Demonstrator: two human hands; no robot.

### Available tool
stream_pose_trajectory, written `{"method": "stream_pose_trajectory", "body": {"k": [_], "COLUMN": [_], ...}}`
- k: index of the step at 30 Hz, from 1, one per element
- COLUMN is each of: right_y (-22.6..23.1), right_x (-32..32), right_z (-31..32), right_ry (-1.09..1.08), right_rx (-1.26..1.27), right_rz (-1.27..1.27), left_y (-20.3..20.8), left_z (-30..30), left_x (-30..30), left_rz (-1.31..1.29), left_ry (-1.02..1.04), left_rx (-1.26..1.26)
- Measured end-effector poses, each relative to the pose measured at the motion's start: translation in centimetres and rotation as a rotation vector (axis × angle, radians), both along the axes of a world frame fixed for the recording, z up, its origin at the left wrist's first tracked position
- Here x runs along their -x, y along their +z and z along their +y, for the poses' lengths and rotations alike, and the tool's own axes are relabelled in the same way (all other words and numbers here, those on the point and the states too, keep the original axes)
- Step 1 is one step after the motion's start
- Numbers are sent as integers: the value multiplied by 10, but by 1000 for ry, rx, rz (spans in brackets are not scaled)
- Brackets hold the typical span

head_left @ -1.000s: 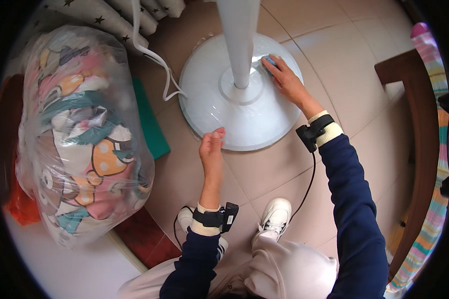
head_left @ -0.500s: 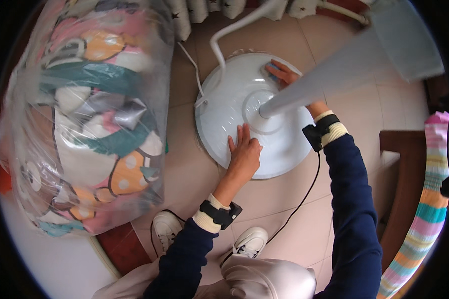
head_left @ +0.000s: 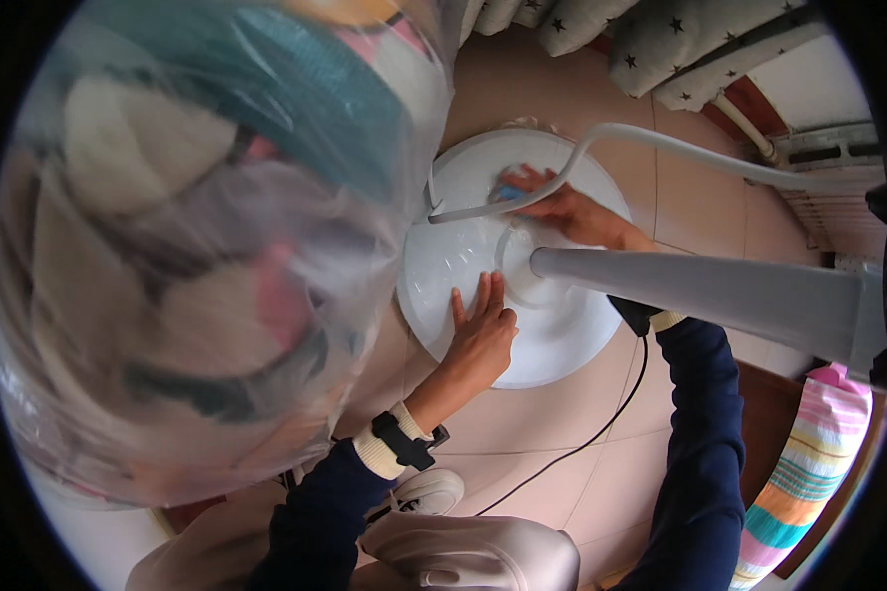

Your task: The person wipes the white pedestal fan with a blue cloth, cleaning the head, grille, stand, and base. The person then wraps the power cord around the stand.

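A round, glossy white base (head_left: 443, 271) lies on the floor in front of me. From its raised centre a thick white post (head_left: 739, 291) slants off to the right. My left hand (head_left: 481, 340) presses flat on the near part of the base with its fingers stretched out. Beyond the post, my right hand (head_left: 560, 205) curls over a small blue sponge-like pad (head_left: 510, 193) against the far side of the disc. Motion blurs that hand, and its fingers partly hide the pad. A bent white tube or cable (head_left: 650, 136) passes above the base.
A large clear plastic bag (head_left: 197, 266) of patterned bedding fills the left. Star-print curtains (head_left: 680, 44) hang at the back, near a white radiator (head_left: 843, 187). A striped cloth (head_left: 798, 473) covers something at the right. A black cord (head_left: 601, 433) runs from my right wrist.
My view has shifted, with the bag looming larger and the post lying more level. My right hand has slid the pad inward, toward the base's centre; my left hand stays on the base.
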State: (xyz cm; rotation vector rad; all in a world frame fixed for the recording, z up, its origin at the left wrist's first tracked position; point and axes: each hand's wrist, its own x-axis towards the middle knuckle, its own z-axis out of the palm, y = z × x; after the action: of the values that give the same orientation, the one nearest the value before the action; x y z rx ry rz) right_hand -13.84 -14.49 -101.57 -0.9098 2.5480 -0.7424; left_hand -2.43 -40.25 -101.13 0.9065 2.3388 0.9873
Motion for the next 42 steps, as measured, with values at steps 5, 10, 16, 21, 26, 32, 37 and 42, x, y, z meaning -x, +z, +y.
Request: {"method": "stream_pose_trajectory", "body": {"k": [5, 10, 16, 21, 26, 32, 37, 42], "right_y": [6, 2, -7, -24, -33, -50, -61, -66], "right_x": [28, 41, 74, 75, 53, 12, -63, -149], "right_z": [1, -11, -33, 2, 32, 64, 91, 58], "right_ry": [-181, 49, 84, -199, -448, -738, -1059, -1268], "right_rx": [-218, -71, -16, 62, -28, -29, -197, -450], "right_rz": [112, -12, 281, 211, 309, 273, 215, 365], "left_y": [2, 4, 7, 8, 7, 2, -2, -6], "left_z": [0, 2, 2, -1, 2, 2, 7, 9], "left_x": [0, 3, 4, 3, 6, 5, 8, 14], "left_rz": [-68, -88, -90, -70, -68, -65, -119, -153], "left_ry": [-15, -25, -4, -11, -15, -24, -20, -53], "left_rx": [40, 40, 53, 76, 51, 81, 78, 134]}}
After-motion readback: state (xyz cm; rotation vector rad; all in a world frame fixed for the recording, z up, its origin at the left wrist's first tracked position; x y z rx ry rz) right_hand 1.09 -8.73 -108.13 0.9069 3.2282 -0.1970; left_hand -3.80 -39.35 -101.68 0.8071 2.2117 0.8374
